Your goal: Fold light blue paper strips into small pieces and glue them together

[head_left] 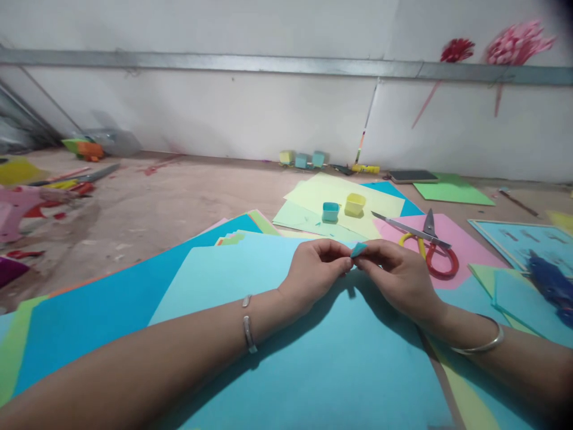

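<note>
A small piece of light blue paper [359, 249] is pinched between my two hands, its tip sticking up between the fingertips. My left hand [316, 269] grips it from the left with thumb and fingers together. From the right, my right hand [396, 275] closes on it the same way. Both hands are just above a large light blue sheet [304, 364]. Beyond them stand a small blue paper cup [330, 212] and a yellow paper cup [355, 205] on pale sheets. Scissors [436, 245] with one red and one yellow handle lie on pink paper to the right.
Coloured sheets [107, 316] spread at left. A blue glue gun [553, 283] lies at right. At the back are small paper cubes [301, 160], a phone [412, 176] and green paper [452, 189]. A pink tool [15, 215] sits at far left. Pink flowers [517, 45] hang from a wall rail.
</note>
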A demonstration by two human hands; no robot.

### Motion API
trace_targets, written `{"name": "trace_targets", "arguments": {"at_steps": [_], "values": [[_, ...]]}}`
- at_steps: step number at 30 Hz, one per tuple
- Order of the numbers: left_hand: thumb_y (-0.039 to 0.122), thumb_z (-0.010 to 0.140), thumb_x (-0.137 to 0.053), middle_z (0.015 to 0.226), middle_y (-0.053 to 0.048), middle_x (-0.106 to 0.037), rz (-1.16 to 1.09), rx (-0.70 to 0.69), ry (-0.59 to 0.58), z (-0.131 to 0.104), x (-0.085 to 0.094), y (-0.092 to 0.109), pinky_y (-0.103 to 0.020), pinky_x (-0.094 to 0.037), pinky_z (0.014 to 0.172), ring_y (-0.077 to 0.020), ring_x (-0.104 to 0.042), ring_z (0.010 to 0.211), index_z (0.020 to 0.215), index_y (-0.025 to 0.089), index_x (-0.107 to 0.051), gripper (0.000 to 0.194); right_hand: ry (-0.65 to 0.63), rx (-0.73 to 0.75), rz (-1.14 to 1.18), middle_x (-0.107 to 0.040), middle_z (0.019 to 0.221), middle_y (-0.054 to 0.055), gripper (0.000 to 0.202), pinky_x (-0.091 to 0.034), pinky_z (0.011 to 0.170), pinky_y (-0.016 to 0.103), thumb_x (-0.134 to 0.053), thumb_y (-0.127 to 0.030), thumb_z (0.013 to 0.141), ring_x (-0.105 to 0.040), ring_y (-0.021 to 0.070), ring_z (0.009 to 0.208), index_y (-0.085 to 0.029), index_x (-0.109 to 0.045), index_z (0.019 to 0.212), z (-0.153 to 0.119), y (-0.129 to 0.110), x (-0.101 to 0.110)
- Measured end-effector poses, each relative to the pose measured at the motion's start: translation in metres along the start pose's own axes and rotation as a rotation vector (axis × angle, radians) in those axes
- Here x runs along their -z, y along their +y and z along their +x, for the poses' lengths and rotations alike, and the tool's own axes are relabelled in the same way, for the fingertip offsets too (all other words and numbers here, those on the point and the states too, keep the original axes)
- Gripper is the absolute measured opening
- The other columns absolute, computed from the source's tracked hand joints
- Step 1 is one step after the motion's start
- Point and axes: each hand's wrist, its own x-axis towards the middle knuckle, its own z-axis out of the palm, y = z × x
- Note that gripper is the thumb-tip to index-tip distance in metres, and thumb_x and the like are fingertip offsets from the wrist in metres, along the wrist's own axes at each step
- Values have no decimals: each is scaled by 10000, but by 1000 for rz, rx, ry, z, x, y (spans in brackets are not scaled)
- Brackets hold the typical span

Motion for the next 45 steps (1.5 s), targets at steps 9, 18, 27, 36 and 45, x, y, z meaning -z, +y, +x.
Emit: {"name": "trace_targets", "arguments": {"at_steps": [9,18,27,36,45], "values": [[64,624,-671,612,-4,-645,68,-81,-23,1,2,-1,-262,-451,594,-105,-558,574,648,148,-662,88,-2,-27,74,-707,777,32,49,-564,645,297,-678,-241,787,-664,165,692,-194,-672,801,2,-3,-2],[89,553,-687,558,27,-598,-63,-47,-143,-3,2,4,-240,-415,537,-88,-522,522,644,152,-631,124,-76,-150,206,-664,669,2,65,-493,560,247,-701,-242,725,-593,131,616,-189,-665,709,4,-15,5],[95,539,-618,515,43,-555,-49,-12,-178,-4,2,7,-233,-364,510,-69,-450,481,601,157,-624,88,-121,-209,273,-647,654,-13,73,-475,566,244,-608,-149,665,-579,126,616,-202,-658,654,4,-16,7],[120,560,-624,527,29,-573,12,-21,-148,-1,5,4,-244,-400,540,-90,-495,511,641,157,-632,89,-125,-48,160,-701,730,15,96,-525,623,281,-591,-182,762,-637,155,682,-213,-676,733,5,-10,6],[211,638,-729,629,9,-591,66,-89,-153,0,6,-2,-245,-435,523,-94,-517,535,693,151,-606,147,-141,42,118,-684,783,32,121,-536,680,308,-552,-154,801,-647,170,745,-203,-659,773,3,-10,8]]}}
